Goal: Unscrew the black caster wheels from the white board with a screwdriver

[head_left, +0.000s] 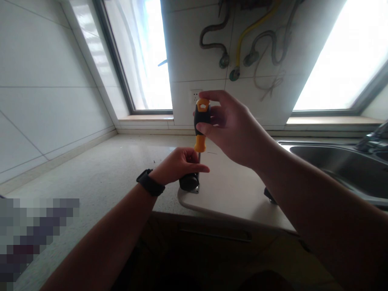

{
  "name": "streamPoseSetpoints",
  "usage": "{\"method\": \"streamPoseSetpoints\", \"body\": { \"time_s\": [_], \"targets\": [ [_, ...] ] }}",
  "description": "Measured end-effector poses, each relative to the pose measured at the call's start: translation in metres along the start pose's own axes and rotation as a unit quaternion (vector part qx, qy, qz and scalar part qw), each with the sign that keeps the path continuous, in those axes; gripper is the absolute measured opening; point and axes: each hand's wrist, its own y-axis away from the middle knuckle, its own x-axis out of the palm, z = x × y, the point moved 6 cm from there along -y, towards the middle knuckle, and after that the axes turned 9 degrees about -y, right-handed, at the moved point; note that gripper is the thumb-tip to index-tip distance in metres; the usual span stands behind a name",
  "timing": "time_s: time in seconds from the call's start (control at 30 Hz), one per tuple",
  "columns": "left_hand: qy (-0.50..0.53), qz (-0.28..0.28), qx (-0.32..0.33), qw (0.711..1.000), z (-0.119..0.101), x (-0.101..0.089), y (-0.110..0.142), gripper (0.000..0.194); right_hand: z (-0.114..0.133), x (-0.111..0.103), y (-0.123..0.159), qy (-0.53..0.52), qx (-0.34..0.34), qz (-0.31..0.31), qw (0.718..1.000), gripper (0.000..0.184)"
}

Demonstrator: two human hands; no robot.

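My right hand [227, 121] grips the yellow-and-black handle of a screwdriver [202, 121], held upright with its shaft pointing down. Below it, my left hand [183, 163], with a black watch on the wrist, is closed at a black caster wheel [188, 182]. The left thumb stretches past the screwdriver shaft, while some fingertips are hidden. A metal plate under the caster rests on the corner of a pale, round-cornered board [230, 190]. The screwdriver's tip is hard to make out near that plate. Partly behind my right forearm is another dark caster [269, 195] on the board.
The board lies on a speckled countertop [127, 161], at its front edge. A steel sink [342, 161] with a faucet [374, 137] is on the right. A small dark screw-like piece [154, 161] lies left of the board. Pipes [239, 48] and a socket [195, 96] are on the wall.
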Motion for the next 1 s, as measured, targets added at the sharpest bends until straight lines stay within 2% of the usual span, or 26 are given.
{"method": "streamPoseSetpoints", "body": {
  "time_s": [0.17,0.33,0.47,0.6,0.73,0.87,1.0],
  "targets": [
    [0.032,0.001,-0.005,0.999,-0.003,0.001,0.001,0.037,0.003,-0.003,-0.001,-0.007,-0.007,-0.019,1.0,0.048],
    [0.085,0.005,0.014,0.996,-0.009,0.0,0.0,0.025,0.009,-0.013,-0.002,-0.005,-0.008,-0.045,0.999,0.049],
    [0.072,-0.003,0.036,0.997,-0.007,-0.002,-0.002,0.023,0.015,-0.025,0.0,0.009,-0.012,-0.07,0.997,0.049],
    [0.049,0.026,0.022,0.998,0.0,0.0,-0.002,0.028,0.019,-0.038,0.002,-0.014,-0.008,-0.114,0.993,0.047],
    [0.087,0.059,0.001,0.994,0.003,0.004,0.0,0.03,0.02,-0.049,0.005,-0.059,-0.021,-0.146,0.987,0.046],
    [0.093,0.018,0.006,0.995,0.004,-0.003,0.0,0.029,0.023,-0.059,0.009,-0.084,-0.056,-0.172,0.98,0.047],
    [0.099,-0.045,0.013,0.994,0.008,-0.026,-0.002,0.031,0.035,-0.077,0.019,-0.072,-0.096,-0.243,0.963,0.042]
  ]
}}
